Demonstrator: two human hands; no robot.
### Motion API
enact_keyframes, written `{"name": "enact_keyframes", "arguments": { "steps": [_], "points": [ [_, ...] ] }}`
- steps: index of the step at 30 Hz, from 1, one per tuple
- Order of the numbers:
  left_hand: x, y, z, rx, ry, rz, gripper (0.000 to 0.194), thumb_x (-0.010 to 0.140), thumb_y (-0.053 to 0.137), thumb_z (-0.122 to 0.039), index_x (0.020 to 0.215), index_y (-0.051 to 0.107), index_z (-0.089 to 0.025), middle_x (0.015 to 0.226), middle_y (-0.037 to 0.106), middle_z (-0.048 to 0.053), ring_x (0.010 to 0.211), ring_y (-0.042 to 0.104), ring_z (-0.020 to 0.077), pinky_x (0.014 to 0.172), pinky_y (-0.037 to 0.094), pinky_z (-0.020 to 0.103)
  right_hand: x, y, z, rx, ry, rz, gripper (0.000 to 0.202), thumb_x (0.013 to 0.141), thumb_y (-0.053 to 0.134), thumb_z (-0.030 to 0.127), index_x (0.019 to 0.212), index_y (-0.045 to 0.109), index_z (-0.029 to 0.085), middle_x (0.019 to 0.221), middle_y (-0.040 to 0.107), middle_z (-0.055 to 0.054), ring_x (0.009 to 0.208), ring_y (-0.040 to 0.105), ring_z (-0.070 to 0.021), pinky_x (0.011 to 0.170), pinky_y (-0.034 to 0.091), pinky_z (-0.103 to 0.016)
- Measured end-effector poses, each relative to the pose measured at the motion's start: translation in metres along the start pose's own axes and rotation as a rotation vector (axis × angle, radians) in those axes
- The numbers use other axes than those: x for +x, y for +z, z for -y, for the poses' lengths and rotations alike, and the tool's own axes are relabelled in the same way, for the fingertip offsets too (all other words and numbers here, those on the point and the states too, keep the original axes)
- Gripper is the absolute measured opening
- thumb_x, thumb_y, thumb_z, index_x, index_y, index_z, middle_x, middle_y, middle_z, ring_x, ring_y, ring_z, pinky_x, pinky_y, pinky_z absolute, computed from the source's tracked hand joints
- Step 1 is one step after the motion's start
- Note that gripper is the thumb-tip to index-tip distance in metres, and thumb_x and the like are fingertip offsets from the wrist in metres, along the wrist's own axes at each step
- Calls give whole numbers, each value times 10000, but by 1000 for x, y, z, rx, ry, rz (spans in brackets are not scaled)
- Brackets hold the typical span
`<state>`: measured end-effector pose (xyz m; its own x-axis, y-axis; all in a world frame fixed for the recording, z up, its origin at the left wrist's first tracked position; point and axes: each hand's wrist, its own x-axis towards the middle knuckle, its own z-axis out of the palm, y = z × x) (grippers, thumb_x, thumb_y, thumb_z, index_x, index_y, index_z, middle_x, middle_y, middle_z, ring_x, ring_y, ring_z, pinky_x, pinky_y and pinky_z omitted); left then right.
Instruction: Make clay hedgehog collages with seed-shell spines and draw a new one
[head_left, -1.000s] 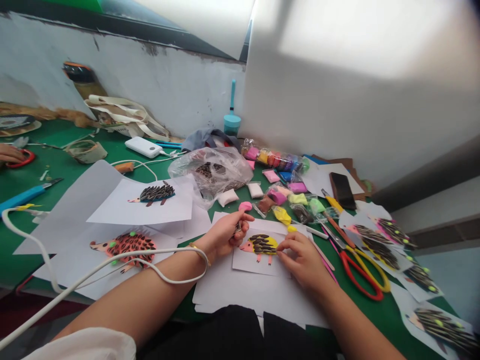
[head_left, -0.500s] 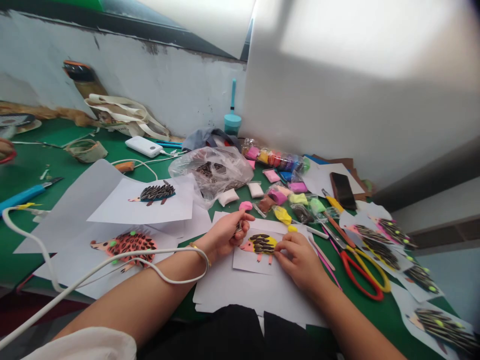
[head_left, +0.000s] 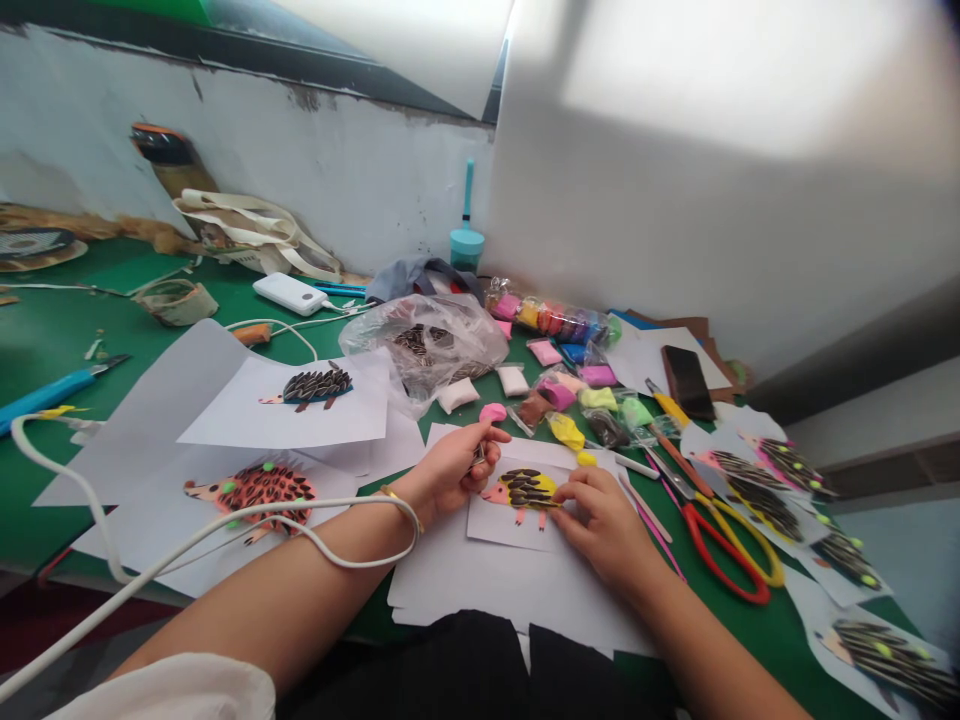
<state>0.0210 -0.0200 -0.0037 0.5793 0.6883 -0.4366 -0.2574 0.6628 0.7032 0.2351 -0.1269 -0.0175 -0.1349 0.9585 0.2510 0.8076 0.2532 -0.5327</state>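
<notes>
A small hedgehog picture (head_left: 527,490), yellow and pink with dark seeds on its back, lies on white paper (head_left: 510,590) in front of me. My left hand (head_left: 461,465) is curled palm up at its left edge, with some seeds (head_left: 478,455) held in the fingers. At the picture's right end, my right hand (head_left: 596,515) has thumb and fingertips pinched together by the hedgehog's rear; whatever is between them is too small to make out. The seeds cover the upper and middle part of the yellow body.
A plastic bag of seeds (head_left: 424,345) and packets of coloured clay (head_left: 559,390) lie beyond the paper. Scissors (head_left: 731,560) and more hedgehog pictures (head_left: 889,655) are at the right. Other hedgehog sheets (head_left: 274,490) and a white cable (head_left: 187,525) are at the left.
The right hand's fingertips have shifted very slightly at the hedgehog's rear. The hand and round object at the far left edge are out of view. The whole view has moved a little.
</notes>
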Motion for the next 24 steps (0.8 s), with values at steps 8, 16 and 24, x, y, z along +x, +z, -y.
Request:
{"name": "enact_keyframes", "arguments": {
  "steps": [8,16,24],
  "points": [
    [-3,0,-7,-360,-159,101,276,933,489,-395,921,566,-130,685,473,-18,437,393,25,345,244,101,5,-15,7,40,-14,-83,54,879,562,232,893,614,226,949,577,-67,958,548,-244,853,452,-402],
    [-12,8,-6,-476,-96,127,433,981,349,-451,1005,600,-99,876,630,119,788,659,171,735,580,289,43,-19,52,-38,-183,-77,197,897,529,204,1038,659,249,965,617,-82,929,559,-248,816,458,-407],
    [-13,7,-8,-445,-77,115,513,961,364,-524,1049,604,-80,941,655,130,785,667,164,750,577,284,72,-12,52,-137,-201,6,160,855,594,190,955,711,235,883,629,-78,871,562,-245,783,457,-390]
  ]
}}
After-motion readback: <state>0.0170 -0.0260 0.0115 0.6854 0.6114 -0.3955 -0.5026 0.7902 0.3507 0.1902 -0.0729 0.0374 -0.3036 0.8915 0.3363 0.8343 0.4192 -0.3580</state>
